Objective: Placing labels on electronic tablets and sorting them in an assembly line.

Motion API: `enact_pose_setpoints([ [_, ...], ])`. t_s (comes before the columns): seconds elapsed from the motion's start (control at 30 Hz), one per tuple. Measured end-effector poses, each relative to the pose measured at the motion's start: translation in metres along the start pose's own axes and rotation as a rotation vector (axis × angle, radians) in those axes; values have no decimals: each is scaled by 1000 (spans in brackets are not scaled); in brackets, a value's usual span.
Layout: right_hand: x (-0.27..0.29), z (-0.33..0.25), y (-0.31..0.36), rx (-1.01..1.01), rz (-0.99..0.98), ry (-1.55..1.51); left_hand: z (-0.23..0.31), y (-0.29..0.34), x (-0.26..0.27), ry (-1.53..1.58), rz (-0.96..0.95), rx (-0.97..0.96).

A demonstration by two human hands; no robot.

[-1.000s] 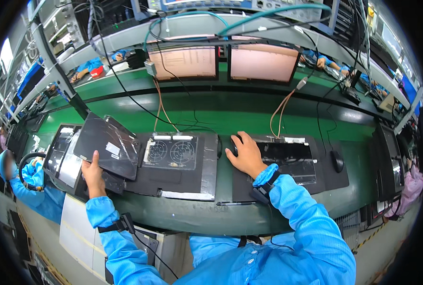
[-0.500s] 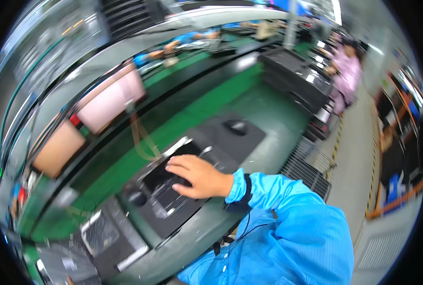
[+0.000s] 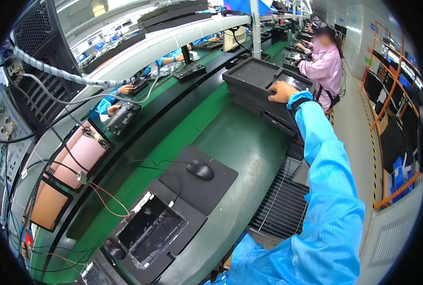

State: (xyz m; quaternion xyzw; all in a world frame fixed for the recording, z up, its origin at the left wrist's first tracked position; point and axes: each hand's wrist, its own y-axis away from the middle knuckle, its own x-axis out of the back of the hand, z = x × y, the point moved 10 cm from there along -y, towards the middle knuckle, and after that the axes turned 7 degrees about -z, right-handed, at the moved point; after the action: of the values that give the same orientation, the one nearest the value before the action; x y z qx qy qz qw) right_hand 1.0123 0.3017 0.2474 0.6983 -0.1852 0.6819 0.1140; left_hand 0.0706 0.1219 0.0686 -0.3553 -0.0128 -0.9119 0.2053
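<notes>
My right hand reaches far out to the right, in a blue sleeve with a dark wrist strap. Its fingers close on the near edge of a flat dark device lying on top of a stack of black trays. My left hand is out of view. Closer to me, an opened dark device lies in a black fixture, with cables running from it.
A black mouse sits on a black mat on the green bench. Two pink screens hang at the left. A person in pink works beyond the trays. Other workers' hands handle a black part across the line.
The view has swung to the right. My right hand left the opened device on the bench and reached out to the tray stack. My left hand, which held a dark panel, dropped out of view.
</notes>
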Motion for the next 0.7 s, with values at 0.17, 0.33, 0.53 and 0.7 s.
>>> enact_pose_setpoints([
  [0.17,-21,16,-22,213,-69,-78,12,4,-15,33,130,77],
  [0.33,-18,11,-25,336,46,-81,20,11,-18,-48,185,78],
  [0.53,-9,7,-20,320,152,-66,18,9,-18,-14,217,34],
  [0.7,6,-1,-20,439,270,-117,14,11,-16,56,218,53],
])
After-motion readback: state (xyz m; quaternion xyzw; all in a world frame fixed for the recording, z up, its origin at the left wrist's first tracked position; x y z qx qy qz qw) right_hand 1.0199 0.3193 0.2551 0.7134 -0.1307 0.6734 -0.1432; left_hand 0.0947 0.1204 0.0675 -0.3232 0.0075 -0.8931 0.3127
